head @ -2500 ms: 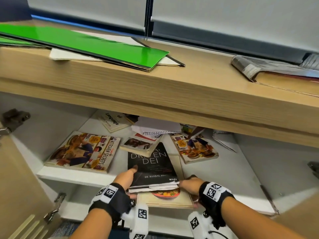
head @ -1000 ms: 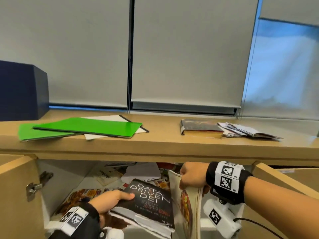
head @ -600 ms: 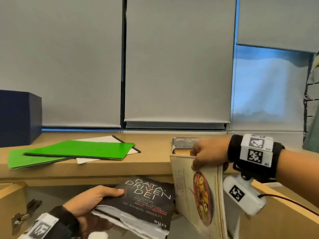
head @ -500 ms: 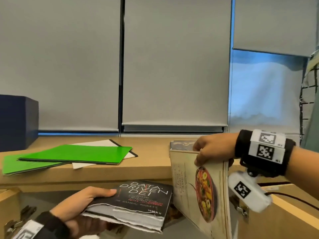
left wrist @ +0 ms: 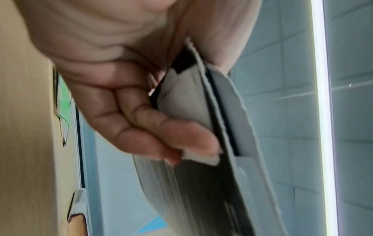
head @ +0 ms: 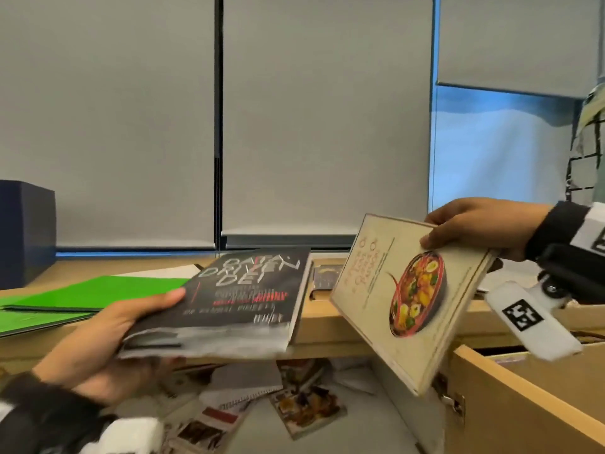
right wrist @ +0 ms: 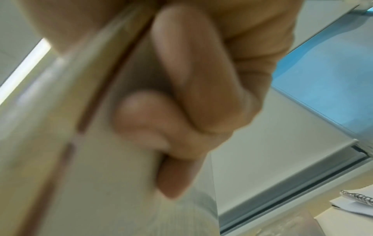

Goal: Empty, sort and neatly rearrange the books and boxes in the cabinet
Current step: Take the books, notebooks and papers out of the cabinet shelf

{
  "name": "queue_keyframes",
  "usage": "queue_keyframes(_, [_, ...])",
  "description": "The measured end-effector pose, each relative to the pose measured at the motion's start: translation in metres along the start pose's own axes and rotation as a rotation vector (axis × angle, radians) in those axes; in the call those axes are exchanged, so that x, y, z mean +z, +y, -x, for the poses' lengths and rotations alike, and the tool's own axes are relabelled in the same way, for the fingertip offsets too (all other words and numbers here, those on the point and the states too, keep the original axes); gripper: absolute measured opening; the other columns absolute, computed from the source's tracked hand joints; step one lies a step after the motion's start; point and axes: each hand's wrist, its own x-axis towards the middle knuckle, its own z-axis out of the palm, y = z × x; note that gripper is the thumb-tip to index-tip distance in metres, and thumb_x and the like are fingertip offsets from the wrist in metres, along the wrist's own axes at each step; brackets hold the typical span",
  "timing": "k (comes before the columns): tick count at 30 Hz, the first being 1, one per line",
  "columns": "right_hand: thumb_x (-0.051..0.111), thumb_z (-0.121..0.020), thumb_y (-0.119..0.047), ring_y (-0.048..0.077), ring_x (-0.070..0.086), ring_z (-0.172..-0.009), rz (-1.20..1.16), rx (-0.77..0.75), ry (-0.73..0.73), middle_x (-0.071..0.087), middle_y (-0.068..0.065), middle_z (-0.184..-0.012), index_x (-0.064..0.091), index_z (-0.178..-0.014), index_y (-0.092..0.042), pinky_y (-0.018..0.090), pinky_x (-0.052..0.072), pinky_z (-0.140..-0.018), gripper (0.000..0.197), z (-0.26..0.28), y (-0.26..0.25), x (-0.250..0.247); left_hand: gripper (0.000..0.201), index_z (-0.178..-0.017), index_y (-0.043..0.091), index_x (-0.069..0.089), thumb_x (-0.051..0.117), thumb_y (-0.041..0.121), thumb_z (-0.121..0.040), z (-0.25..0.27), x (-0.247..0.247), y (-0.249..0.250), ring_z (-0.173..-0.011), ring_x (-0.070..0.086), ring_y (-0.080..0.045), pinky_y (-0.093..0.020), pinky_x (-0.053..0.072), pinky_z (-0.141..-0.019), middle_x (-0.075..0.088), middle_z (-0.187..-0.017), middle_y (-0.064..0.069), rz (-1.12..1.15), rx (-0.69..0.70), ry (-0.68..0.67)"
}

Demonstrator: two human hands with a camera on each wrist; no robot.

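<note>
My left hand point(head: 108, 335) grips a thick black book point(head: 242, 296) with pale lettering, held nearly flat at the level of the wooden cabinet top point(head: 327, 326). Its thumb lies on the cover and the fingers point(left wrist: 153, 127) curl under the torn page block point(left wrist: 191, 102). My right hand point(head: 474, 224) pinches the top corner of a cream cookbook point(head: 402, 299) with a red bowl picture, tilted, its lower corner hanging over the open cabinet. The right fingers point(right wrist: 191, 79) press the cookbook's back point(right wrist: 90, 175). Below, several books and a spiral notebook point(head: 248, 391) lie scattered on the white shelf point(head: 360, 424).
Green folders point(head: 82, 296) and white sheets lie on the cabinet top at the left, beside a dark blue box point(head: 23, 231). A dark book point(head: 324, 276) rests behind the held ones. An open cabinet door point(head: 530, 398) stands at the right. Grey window blinds point(head: 327, 109) fill the background.
Both hands have lifted their books out of the cabinet to countertop height. The black book has risen and levelled out; the cookbook has swung up and to the right, tilting more.
</note>
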Motion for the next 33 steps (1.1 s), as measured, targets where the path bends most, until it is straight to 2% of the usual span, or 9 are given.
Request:
queue_keyframes(2, [0.058,-0.094,-0.012,0.025,0.054,-0.047,-0.140,0.015,0.106,0.065,0.021,-0.071,0.060,-0.103,0.006,0.023,0.042,-0.033,0.020,-0.016,0.010,-0.007,0.019,-0.076,0.009,0.074,0.063,0.024,-0.078,-0.017,0.024,0.008,-0.044,0.061,-0.018,-0.032,0.057,-0.046,0.070,-0.068,-0.009,0.097,-0.009,-0.050])
queue_keyframes(9, [0.053,-0.097,-0.008,0.026,0.057,-0.042,-0.607,0.175,0.461,0.061,0.018,-0.071,0.052,-0.088,-0.002,0.024,0.043,-0.030,0.011,-0.092,0.058,-0.007,0.011,-0.091,0.010,0.058,0.053,0.018,-0.097,-0.085,0.085,-0.005,-0.030,0.053,-0.014,-0.030,0.054,-0.039,0.062,-0.051,-0.009,0.145,-0.118,0.095])
queue_keyframes(14, [0.042,-0.098,0.001,0.031,0.055,-0.063,-0.946,0.323,0.551,0.052,0.019,-0.082,0.048,-0.087,-0.001,0.027,0.045,-0.027,0.012,-0.151,0.099,0.023,0.007,-0.087,0.006,0.053,0.055,0.008,-0.094,-0.117,0.106,-0.034,-0.043,0.061,-0.022,-0.040,0.057,-0.059,0.050,-0.065,-0.007,0.121,-0.185,-0.007])
queue_keyframes(18, [0.041,-0.094,0.007,0.028,0.056,-0.074,-0.969,0.404,0.361,0.053,0.027,-0.114,0.048,-0.088,-0.002,0.028,0.054,-0.039,0.013,-0.187,0.131,0.059,0.007,-0.100,0.002,0.055,0.050,0.001,-0.095,-0.125,0.114,-0.035,-0.091,0.068,-0.039,-0.053,0.049,-0.093,0.062,-0.106,-0.014,0.196,-0.116,-0.057])
queue_keyframes(21, [0.050,-0.093,0.001,0.026,0.058,-0.078,-0.940,0.399,0.264,0.054,0.021,-0.115,0.050,-0.121,0.002,0.028,0.057,-0.050,0.028,-0.199,0.138,0.082,0.014,-0.098,0.008,0.059,0.046,0.002,-0.096,-0.134,0.110,-0.035,-0.115,0.056,-0.039,-0.048,0.038,-0.108,0.056,-0.112,-0.009,0.230,-0.087,-0.063])
queue_keyframes(23, [0.055,-0.094,-0.004,0.028,0.058,-0.080,-0.944,0.353,0.271,0.051,0.019,-0.117,0.046,-0.132,0.001,0.034,0.056,-0.069,0.040,-0.196,0.130,0.088,0.022,-0.093,0.014,0.063,0.044,0.003,-0.095,-0.140,0.108,-0.035,-0.113,0.047,-0.030,-0.035,0.035,-0.101,0.058,-0.124,-0.011,0.269,-0.070,-0.054])
queue_keyframes(26, [0.057,-0.095,-0.014,0.026,0.061,-0.078,-0.788,0.182,0.179,0.059,0.019,-0.112,0.055,-0.125,0.004,0.035,0.056,-0.075,0.035,-0.174,0.101,0.104,0.020,-0.086,0.019,0.064,0.048,0.009,-0.092,-0.137,0.106,-0.039,-0.099,0.050,-0.020,-0.030,0.031,-0.091,0.072,-0.091,0.003,0.245,-0.035,-0.063])
queue_keyframes(30, [0.086,-0.057,-0.051,0.026,0.072,-0.079,-0.554,-0.084,-0.388,0.072,0.020,-0.104,0.074,-0.098,-0.003,0.031,0.061,-0.062,0.064,-0.119,0.061,0.132,0.019,-0.107,0.019,0.063,0.054,0.019,-0.090,-0.109,0.092,-0.042,-0.106,0.061,-0.020,-0.031,0.041,-0.095,0.068,-0.110,-0.003,0.073,0.065,-0.185])
queue_keyframes(33, [0.076,-0.070,-0.047,0.020,0.070,-0.081,-0.233,-0.154,-0.681,0.074,0.012,-0.098,0.075,-0.099,-0.007,0.026,0.058,-0.067,0.049,-0.092,0.045,0.181,0.035,-0.118,0.012,0.063,0.060,0.026,-0.086,-0.089,0.058,-0.067,-0.102,0.069,-0.027,-0.035,0.055,-0.088,0.070,-0.113,-0.016,-0.074,0.005,-0.391])
